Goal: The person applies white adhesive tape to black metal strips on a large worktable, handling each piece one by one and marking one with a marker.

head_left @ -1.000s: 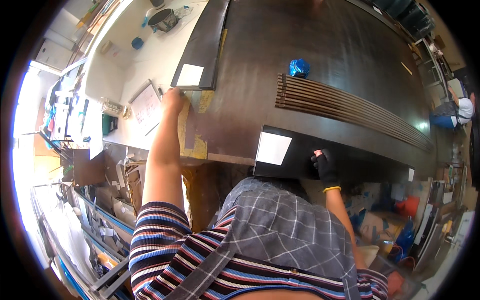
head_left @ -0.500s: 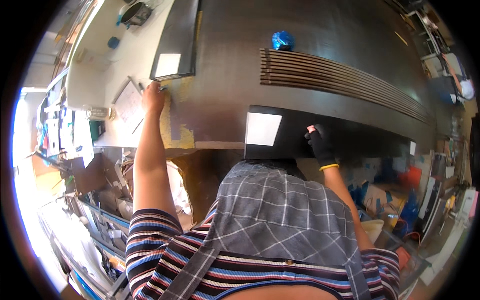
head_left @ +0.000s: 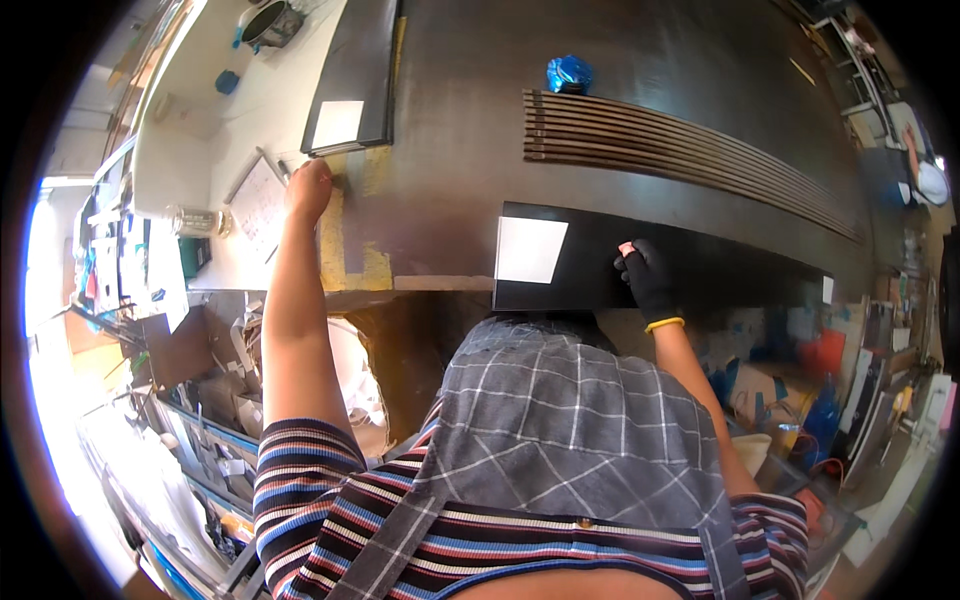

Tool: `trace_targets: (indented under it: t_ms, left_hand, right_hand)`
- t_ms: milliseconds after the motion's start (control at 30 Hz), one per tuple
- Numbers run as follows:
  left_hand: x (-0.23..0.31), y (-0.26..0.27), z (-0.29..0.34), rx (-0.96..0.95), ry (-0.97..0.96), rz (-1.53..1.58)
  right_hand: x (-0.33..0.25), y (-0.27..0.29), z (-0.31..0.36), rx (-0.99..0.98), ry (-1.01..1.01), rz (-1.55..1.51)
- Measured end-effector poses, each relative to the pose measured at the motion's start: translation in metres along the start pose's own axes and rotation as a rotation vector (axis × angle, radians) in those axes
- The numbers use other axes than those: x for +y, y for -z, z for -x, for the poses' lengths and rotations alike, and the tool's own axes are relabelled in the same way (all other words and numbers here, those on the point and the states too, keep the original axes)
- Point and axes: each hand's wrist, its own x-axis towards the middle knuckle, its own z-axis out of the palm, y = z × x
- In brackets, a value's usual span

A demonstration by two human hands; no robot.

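My left hand [head_left: 309,188] is bare and closed, just below the front end of a long black panel [head_left: 352,70] with a white label [head_left: 338,124]. Its fingertips are hidden, and so is anything in them. Beside it are a pen [head_left: 283,168] and a handwritten sheet [head_left: 259,205]. My right hand [head_left: 645,272], in a black glove with a bare fingertip showing, is curled closed over another long black panel [head_left: 585,275] along the table's near edge. Whether it holds anything small I cannot make out. This panel has a white label [head_left: 531,250] near its left end.
Several thin brown strips [head_left: 640,137] lie side by side across the dark table [head_left: 460,90], with a shiny blue wrapped lump [head_left: 569,74] behind them. At the left stand a glass jar [head_left: 195,221] and a dark pot [head_left: 272,26]. An open cardboard bin [head_left: 375,385] stands below the table edge.
My left hand has turned slightly, so the small dark item seen by its fingers is no longer visible. My right hand has shifted slightly on the black panel. The panels look unmoved.
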Motion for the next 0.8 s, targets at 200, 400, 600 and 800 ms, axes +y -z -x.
trace_targets:
  t_ms: [200, 400, 600, 800]
  left_hand:
    - [0.025, 0.009, 0.017, 0.027, -0.037, 0.028]
    - [0.029, 0.017, 0.020, -0.102, -0.234, 0.026]
    - [0.026, 0.022, 0.015, -0.185, -0.250, -0.002]
    - [0.026, 0.021, 0.018, -0.124, -0.304, -0.067]
  right_hand:
    - [0.023, -0.001, -0.011, 0.067, 0.170, 0.258]
    - [0.009, 0.001, -0.005, 0.022, 0.042, 0.163]
    - [0.001, -0.006, 0.004, -0.049, 0.176, 0.208]
    - [-0.026, -0.028, 0.019, -0.100, 0.315, 0.308]
